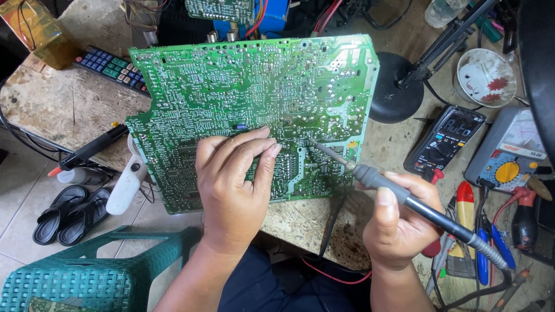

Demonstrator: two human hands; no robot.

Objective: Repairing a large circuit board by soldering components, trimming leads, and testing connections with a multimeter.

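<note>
A large green circuit board (254, 98) lies solder side up on a worn workbench (69, 110). My left hand (234, 185) rests flat on the board's near edge, fingers together, fingertips beside a small blue component (241, 126). My right hand (399, 222) grips a soldering iron (404, 199) by its dark handle. The iron's metal tip (315, 141) touches the board near its right middle. The iron's cable runs off to the lower right.
A digital multimeter (445, 144) and an analog meter (509, 153) lie right of the board. Screwdrivers and pliers (480, 231) sit at the right edge. A lamp base (396, 86), a bowl (485, 78), a remote control (113, 68), a green stool (87, 271) and sandals (72, 211) are around.
</note>
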